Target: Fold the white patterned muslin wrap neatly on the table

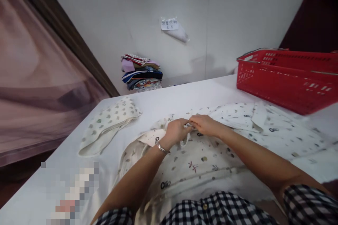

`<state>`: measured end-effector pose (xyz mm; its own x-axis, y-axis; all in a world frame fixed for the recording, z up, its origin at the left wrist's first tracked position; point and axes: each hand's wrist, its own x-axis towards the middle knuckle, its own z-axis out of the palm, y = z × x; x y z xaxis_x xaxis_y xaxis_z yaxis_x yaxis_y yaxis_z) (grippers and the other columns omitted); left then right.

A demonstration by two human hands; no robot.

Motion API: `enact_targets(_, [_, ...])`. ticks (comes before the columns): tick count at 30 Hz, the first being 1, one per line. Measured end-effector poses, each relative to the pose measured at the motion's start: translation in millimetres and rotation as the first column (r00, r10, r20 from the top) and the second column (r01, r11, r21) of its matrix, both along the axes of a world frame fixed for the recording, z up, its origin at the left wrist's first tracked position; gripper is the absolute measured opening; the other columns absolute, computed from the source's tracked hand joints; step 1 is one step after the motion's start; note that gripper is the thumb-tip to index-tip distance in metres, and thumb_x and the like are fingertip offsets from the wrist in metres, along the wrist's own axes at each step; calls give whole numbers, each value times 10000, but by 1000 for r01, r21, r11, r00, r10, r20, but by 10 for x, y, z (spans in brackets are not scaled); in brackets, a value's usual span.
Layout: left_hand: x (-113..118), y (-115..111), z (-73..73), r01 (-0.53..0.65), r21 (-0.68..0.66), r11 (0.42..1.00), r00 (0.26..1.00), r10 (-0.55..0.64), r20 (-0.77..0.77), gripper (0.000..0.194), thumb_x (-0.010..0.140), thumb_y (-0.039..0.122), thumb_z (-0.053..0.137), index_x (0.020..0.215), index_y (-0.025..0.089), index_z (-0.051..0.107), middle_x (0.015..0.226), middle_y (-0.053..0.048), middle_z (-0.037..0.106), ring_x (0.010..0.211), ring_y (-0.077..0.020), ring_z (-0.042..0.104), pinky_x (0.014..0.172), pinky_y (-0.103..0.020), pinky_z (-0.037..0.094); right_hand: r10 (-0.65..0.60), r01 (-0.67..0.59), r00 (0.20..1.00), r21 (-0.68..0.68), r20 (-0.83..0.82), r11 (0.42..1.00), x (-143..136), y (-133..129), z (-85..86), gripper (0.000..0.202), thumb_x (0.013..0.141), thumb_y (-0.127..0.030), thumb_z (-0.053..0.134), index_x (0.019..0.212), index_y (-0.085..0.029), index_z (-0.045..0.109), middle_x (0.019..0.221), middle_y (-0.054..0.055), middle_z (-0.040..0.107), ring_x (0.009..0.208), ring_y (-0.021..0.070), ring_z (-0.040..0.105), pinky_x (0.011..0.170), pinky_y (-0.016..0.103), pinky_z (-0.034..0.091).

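A white cloth with small printed plants and shapes (206,160) lies spread over the table's front and right. Near its middle, my left hand (177,132) and my right hand (204,124) meet with fingertips almost touching. Both are closed in a pinch on the printed cloth, where a thin white loop or tie hangs just below the fingers. The exact bit held is mostly hidden by the fingers. My left wrist wears a silver bracelet (163,148).
On the white table (200,89), a folded cloth with grey-green prints (113,121) lies at left. A red basket (285,84) stands at back right. Beyond the far edge is a stack of folded fabrics (142,74). A pixelated patch covers the lower left.
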<state>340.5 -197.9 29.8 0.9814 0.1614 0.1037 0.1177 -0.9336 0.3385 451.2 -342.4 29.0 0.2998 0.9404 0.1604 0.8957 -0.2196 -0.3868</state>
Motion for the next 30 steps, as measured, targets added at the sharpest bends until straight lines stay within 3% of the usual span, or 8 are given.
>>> enact_targets(3, [59,17,-6,-9,-33,999,1000,8,-18,242,875,394,563,978,242,721,971,-34,725,908,-214,645,721,-268,424,-11,9,998,32,57,999,-20,-33,-55,184,933,-200,410,922,-187,593,947,69,648,884,192,574,734,282,381])
enact_targets(8, [41,59,86,43,88,995,997,-37,-66,323,907,443,503,798,205,692,849,-39,705,805,-189,622,640,-258,354,-23,1,989,150,145,989,10,-139,-211,293,953,-242,436,1223,-183,531,1139,101,645,1006,210,576,827,319,406])
enact_targets(11, [16,102,168,26,127,992,998,-18,-66,350,912,459,483,756,207,669,807,-24,690,766,-172,604,615,-254,316,-42,1,966,157,254,988,80,-255,-285,323,931,-186,452,1244,-151,523,1073,108,664,969,214,584,817,328,402])
enact_targets(16, [-73,205,392,-33,149,988,995,46,-89,393,898,501,447,705,215,635,762,-16,674,717,-174,575,585,-257,270,-210,174,878,123,429,977,268,-633,-359,469,826,-39,461,1282,-138,508,1029,109,670,938,222,577,811,331,368])
enact_targets(19, [-182,287,553,-89,135,987,992,100,-81,401,879,510,443,668,211,608,706,-8,652,673,-166,552,581,-254,264,-353,343,806,111,476,933,399,-922,-365,497,791,-13,458,1270,-134,520,1044,119,672,962,233,577,834,336,349])
enact_targets(25, [-463,453,751,-151,103,983,985,159,-67,459,841,569,424,621,197,580,589,-1,585,603,-148,494,572,-247,266,-544,588,702,57,460,807,533,-1291,-156,446,786,-78,478,1222,-128,555,1106,142,671,1024,259,593,871,352,352])
enact_targets(27, [-587,500,816,-153,88,984,983,160,-89,484,825,597,426,593,192,552,564,5,555,591,-143,477,574,-245,275,-555,611,725,-7,408,792,543,-1348,7,448,768,-98,496,1205,-160,574,1113,122,674,1004,254,606,833,339,376])
enact_targets(30, [-781,603,924,-154,-9,988,972,150,-178,507,792,640,454,585,188,555,547,16,521,583,-138,459,571,-240,290,-480,531,844,-241,241,813,623,-1382,306,348,741,-164,537,1062,-234,648,1009,59,702,877,236,629,697,303,403])
